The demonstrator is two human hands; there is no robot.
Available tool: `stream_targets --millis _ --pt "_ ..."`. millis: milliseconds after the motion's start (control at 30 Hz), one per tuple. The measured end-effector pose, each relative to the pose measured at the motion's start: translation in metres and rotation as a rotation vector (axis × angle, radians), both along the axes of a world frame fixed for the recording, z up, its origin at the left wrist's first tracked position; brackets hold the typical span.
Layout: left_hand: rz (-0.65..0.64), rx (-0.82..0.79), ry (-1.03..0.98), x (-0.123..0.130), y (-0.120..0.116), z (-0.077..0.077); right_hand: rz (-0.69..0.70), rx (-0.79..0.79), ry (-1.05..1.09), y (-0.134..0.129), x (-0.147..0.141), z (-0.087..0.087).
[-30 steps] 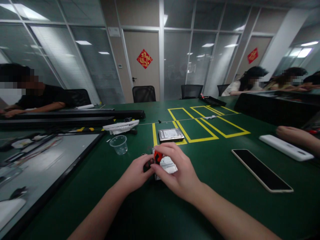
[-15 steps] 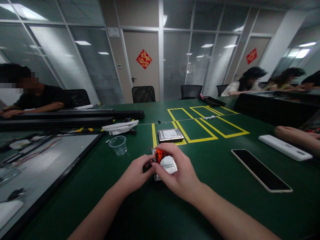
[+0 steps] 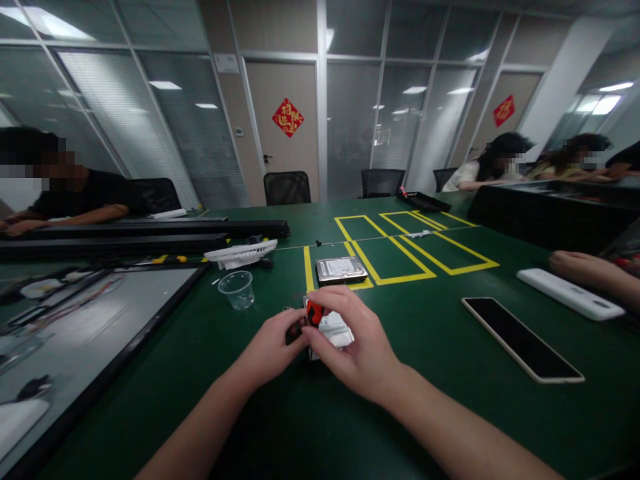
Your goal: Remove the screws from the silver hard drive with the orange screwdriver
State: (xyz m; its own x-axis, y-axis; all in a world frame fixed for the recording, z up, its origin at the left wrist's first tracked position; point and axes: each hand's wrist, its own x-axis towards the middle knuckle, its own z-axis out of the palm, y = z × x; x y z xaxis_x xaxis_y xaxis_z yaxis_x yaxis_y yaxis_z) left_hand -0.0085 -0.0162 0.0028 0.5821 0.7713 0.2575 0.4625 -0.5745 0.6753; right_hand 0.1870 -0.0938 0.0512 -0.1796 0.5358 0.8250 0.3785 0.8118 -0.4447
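Note:
My right hand (image 3: 357,347) is closed around the orange-and-black handle of a screwdriver (image 3: 314,313), thumb and fingers curled about it. Beneath it lies a silver hard drive (image 3: 336,330), partly covered by my hands. My left hand (image 3: 274,347) pinches at the drive's left edge, close to the screwdriver's lower end. What its fingertips hold is hidden. A second hard drive (image 3: 341,270) rests flat just beyond, within a yellow tape outline.
Left of my hands stand a clear plastic cup (image 3: 237,291) and a white tray-like piece (image 3: 241,251). A large grey panel (image 3: 115,353) covers the left side. At right lie a phone (image 3: 520,339) and a white bar (image 3: 570,294), near another person's hand (image 3: 575,261).
The orange handle has turned slightly and shifted a little left in my right fingers. My left hand and the hard drives stay put.

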Motion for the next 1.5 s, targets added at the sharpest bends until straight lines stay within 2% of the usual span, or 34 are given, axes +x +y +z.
stream_targets --millis 167,333,633,900,1500 --pt "-0.004 0.011 -0.006 -0.0010 -0.0004 -0.0011 -0.033 0.003 0.013 0.0026 0.0003 -0.0010" --pt "0.004 0.000 0.000 0.0003 -0.0003 -0.0004 -0.031 -0.061 0.027 -0.0012 -0.0011 -0.0029" --pt "-0.005 0.009 -0.012 -0.0004 0.0000 -0.0011 -0.065 -0.002 0.042 0.0033 -0.0001 -0.0012" --pt "0.018 -0.006 0.007 -0.0003 -0.0003 -0.0015 0.003 -0.009 0.005 0.0002 -0.0004 -0.0019" --pt "-0.021 0.001 -0.013 -0.0002 0.0011 -0.0030 -0.015 -0.031 -0.003 0.0036 0.0009 -0.0052"
